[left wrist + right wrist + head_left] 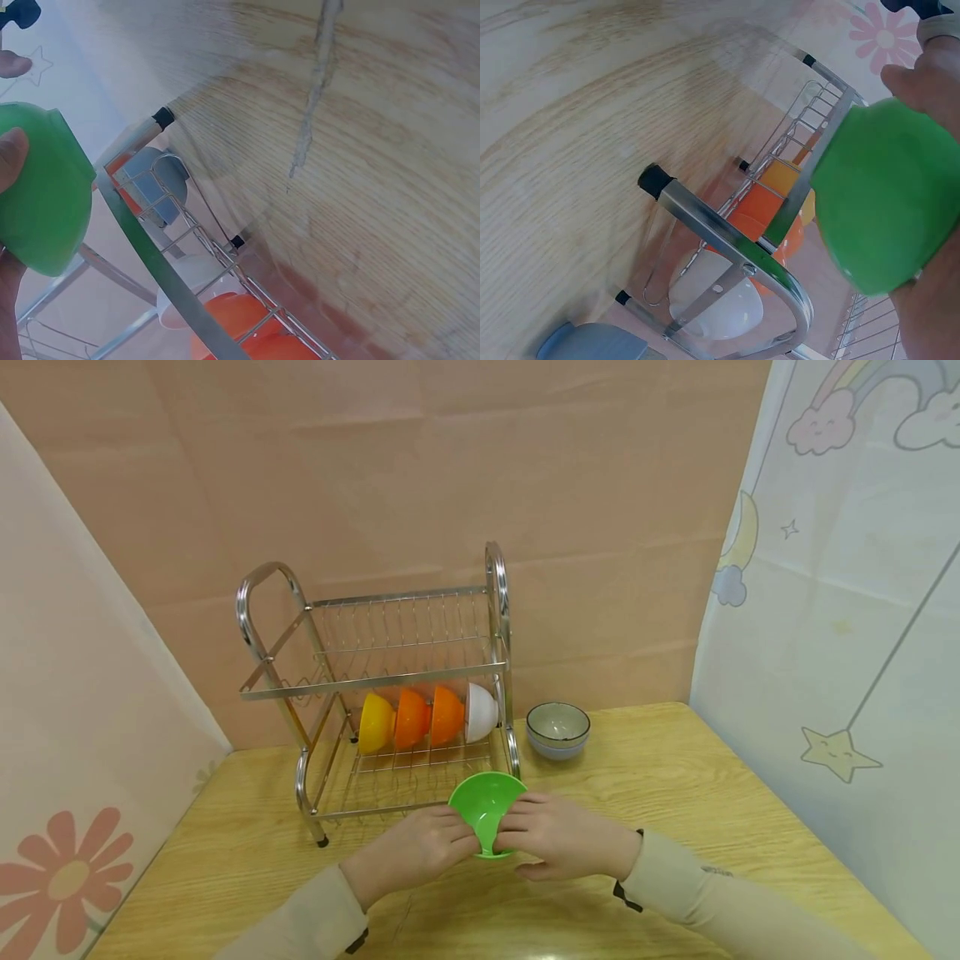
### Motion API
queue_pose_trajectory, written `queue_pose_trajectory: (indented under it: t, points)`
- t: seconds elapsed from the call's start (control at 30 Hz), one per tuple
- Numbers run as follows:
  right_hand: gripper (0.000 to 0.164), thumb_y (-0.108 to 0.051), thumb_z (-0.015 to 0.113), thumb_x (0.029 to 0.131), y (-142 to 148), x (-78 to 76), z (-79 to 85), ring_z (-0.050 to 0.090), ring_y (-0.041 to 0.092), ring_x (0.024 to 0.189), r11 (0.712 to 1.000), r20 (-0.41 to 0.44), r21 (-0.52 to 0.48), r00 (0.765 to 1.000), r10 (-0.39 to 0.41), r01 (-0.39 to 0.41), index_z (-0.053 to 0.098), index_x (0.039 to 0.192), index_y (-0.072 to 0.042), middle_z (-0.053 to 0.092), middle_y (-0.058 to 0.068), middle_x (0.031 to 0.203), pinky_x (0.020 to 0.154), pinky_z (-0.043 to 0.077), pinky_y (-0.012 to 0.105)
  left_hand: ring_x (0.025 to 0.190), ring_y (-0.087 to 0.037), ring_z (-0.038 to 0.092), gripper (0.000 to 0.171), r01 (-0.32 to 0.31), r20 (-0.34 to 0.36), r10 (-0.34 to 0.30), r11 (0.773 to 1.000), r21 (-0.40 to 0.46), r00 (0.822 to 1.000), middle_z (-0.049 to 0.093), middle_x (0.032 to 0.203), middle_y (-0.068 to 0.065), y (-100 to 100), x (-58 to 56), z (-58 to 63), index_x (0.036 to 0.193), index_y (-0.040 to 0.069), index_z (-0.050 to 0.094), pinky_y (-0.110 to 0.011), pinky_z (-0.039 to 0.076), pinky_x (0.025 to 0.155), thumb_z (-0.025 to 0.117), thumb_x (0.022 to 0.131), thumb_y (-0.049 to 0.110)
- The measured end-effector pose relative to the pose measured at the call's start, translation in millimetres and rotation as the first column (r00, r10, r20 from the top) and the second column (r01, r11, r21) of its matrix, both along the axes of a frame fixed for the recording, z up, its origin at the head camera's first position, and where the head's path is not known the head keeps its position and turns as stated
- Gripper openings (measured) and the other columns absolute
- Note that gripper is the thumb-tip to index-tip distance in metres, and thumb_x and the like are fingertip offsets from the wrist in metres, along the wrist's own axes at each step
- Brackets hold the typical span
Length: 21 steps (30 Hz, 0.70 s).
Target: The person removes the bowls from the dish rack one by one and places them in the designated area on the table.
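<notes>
A bright green bowl (480, 797) is held between both hands in front of the dish rack, its inside facing up toward the head camera. My left hand (423, 850) grips its left side near the rim, fingers reaching over the edge. On the right side my right hand (562, 837) grips the rim the same way, thumb lower down. The left wrist view shows the outer wall of the green bowl (56, 195) with a thumb against it. In the right wrist view the green bowl (892, 187) partly covers the rack.
A two-tier metal dish rack (375, 681) stands at the back. Its lower tier holds a yellow bowl (375, 724), two orange bowls (447, 716) and a white bowl (481, 713), all on edge. Stacked bowls (558, 732) with a dark rim on top stand right of the rack.
</notes>
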State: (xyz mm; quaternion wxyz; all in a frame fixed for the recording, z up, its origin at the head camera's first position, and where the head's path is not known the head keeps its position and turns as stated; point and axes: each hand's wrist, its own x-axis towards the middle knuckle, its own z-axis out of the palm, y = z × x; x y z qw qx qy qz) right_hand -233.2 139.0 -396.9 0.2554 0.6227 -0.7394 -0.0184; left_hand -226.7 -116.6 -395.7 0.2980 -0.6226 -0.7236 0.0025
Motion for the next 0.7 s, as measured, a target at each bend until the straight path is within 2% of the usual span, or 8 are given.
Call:
queue_pose_trajectory:
  t: [0.13,0.23,0.47,0.7]
  points:
    - [0.042,-0.033,0.083,0.068,-2.1,-1.5,-1.6,0.062,0.012,0.103,1.0,-0.036,-0.024,0.999,0.009,-0.01,0.064,0.103,-0.022,0.068,-0.01,0.107,0.095,0.047,0.029,0.085,-0.002,0.064,0.002,-0.011,0.014,0.011,1.0,-0.007,1.0,0.071,0.091,0.01,0.1,0.1,-1.2,0.094,0.016,0.067,-0.018,0.05,0.086,0.066,0.092,0.016]
    - [0.038,-0.028,0.084,0.065,-3.3,-2.9,-2.4,0.062,0.009,0.097,0.999,-0.044,-0.045,0.999,0.01,-0.012,0.064,0.097,-0.023,0.068,-0.012,0.1,0.092,0.047,0.027,0.086,-0.002,0.064,0.004,-0.019,0.022,0.019,1.0,-0.012,1.0,0.071,0.091,0.01,0.3,0.1,-1.6,0.094,0.016,0.067,-0.017,0.05,0.086,0.063,0.094,0.017]
    - [0.027,-0.017,0.08,0.066,-5.8,-5.7,-2.7,0.06,0.005,0.083,0.998,-0.077,-0.066,0.997,0.02,-0.026,0.065,0.087,-0.024,0.065,-0.014,0.086,0.088,0.048,0.024,0.087,-0.002,0.064,0.002,-0.012,0.008,0.012,1.0,-0.003,1.0,0.071,0.091,0.01,2.0,1.0,-0.7,0.094,0.016,0.066,-0.017,0.049,0.086,0.066,0.093,0.015]
    - [0.025,-0.015,0.081,0.066,-7.3,-6.6,-3.5,0.057,0.005,0.077,0.998,-0.095,-0.049,0.995,0.021,-0.025,0.065,0.083,-0.025,0.062,-0.014,0.081,0.085,0.048,0.022,0.088,0.0,0.064,0.012,-0.014,-0.01,0.014,1.0,-0.01,1.0,0.071,0.092,0.012,4.5,3.1,-1.1,0.091,0.017,0.064,-0.016,0.049,0.088,0.073,0.086,0.011]
